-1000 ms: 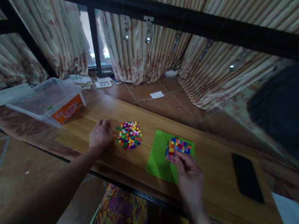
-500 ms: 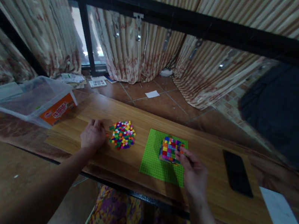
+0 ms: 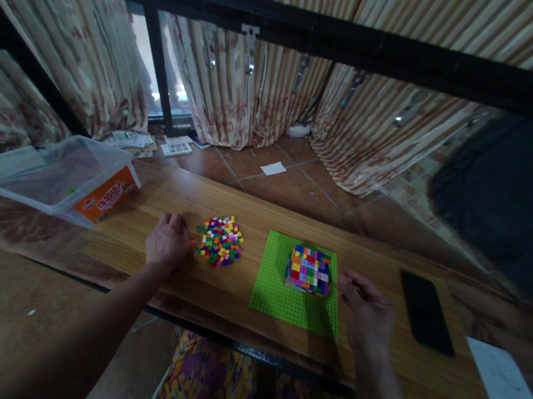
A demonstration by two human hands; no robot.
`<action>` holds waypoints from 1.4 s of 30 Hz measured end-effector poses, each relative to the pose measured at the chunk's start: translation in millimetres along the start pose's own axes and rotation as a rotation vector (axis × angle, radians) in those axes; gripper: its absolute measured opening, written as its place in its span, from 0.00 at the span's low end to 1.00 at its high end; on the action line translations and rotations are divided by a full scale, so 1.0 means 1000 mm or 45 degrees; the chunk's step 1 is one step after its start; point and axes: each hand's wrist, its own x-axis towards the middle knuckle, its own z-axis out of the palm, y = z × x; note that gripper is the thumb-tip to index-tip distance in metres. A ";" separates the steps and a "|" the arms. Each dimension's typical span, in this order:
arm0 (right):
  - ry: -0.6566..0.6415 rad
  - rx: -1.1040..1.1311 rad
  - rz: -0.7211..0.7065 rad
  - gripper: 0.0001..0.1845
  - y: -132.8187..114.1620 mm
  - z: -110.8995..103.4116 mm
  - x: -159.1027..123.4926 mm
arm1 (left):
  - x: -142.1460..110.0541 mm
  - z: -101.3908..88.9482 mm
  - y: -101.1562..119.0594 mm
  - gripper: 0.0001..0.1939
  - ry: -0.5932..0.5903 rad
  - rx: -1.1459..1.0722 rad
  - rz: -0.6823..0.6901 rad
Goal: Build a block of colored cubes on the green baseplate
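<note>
My left hand (image 3: 169, 241) rests on the wooden board with its fingers curled, just left of a loose pile of small coloured bricks (image 3: 220, 241). A bit of orange shows by its fingertips; whether they grip it is unclear. A green studded baseplate (image 3: 267, 287) lies right of the pile. On it stands a low block of multicoloured bricks (image 3: 308, 270), its top a patchwork of colours. My right hand (image 3: 368, 310) hovers by the baseplate's right edge, apart from the block. Its thumb and fingers are pinched together; what they hold is too small to make out.
A clear plastic tub (image 3: 63, 174) with an orange label stands at the left. To the right lie a black phone (image 3: 425, 312) and a white paper sheet (image 3: 509, 393). A dark horizontal bar (image 3: 294, 22) crosses the upper view before striped curtains (image 3: 262, 98).
My right hand has drawn back to the right, off the brick block, uncovering the block's right side. My left hand stays beside the pile. The view has shifted slightly.
</note>
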 end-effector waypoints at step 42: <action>-0.312 -0.174 0.218 0.23 0.008 0.011 0.058 | -0.001 -0.003 0.002 0.14 -0.023 -0.012 -0.018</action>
